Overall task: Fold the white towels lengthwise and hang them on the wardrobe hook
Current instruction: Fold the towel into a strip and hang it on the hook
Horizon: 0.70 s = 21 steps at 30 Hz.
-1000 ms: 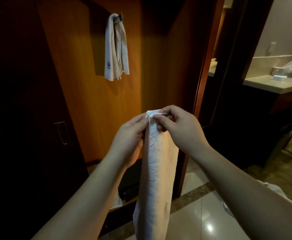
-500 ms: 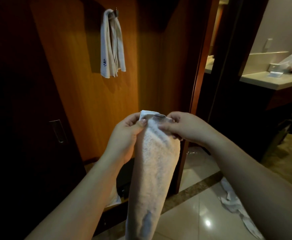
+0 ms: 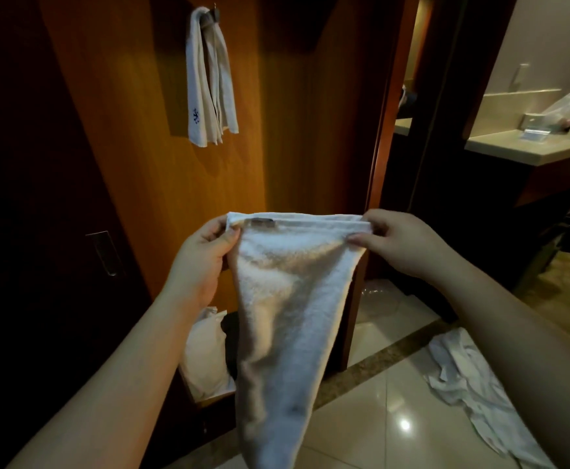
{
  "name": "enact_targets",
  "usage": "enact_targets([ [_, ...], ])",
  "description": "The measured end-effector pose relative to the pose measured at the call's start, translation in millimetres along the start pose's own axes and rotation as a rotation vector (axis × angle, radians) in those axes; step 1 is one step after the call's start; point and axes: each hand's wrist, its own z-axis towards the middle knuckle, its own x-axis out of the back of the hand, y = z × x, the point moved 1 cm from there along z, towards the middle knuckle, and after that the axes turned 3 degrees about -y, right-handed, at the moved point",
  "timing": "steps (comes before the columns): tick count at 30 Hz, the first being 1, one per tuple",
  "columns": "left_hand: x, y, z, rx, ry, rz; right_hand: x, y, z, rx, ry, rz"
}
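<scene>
Fingers (image 3: 224, 236) of the left hand (image 3: 199, 262) and of the right hand (image 3: 402, 242) pinch the two top corners of a white towel (image 3: 287, 316), stretching its upper edge flat while the rest hangs down between the forearms in front of the wooden wardrobe (image 3: 134, 147). Well above it, another folded towel (image 3: 209, 86) hangs from the hook (image 3: 213, 15) on the wardrobe panel, with a small dark blue mark near its lower edge that is too small to read. A crumpled white cloth (image 3: 473, 384) lies on the tiled floor (image 3: 378, 418) at the right, and a worktop (image 3: 530, 148) with a few items stands beyond the doorway.
</scene>
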Motion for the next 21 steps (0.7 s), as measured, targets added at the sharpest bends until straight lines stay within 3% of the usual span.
enact_targets([
  [5,-3.1,-0.6,-2.4,-0.042,-0.008,0.029,-11.6,1.5,-4.4,-0.051,0.221,0.344],
  [8,-8.9,1.1,-4.0,-0.074,-0.011,0.042,-15.6,3.8,-3.1,-0.085,0.259,0.641],
  [13,-14.2,-3.0,-2.9,-0.074,0.009,0.017,-20.8,7.5,-5.0,-0.139,0.275,0.388],
  [21,-29.7,3.4,-5.0,-0.163,0.051,0.025,-32.3,-3.3,-6.1,-0.059,0.555,0.384],
])
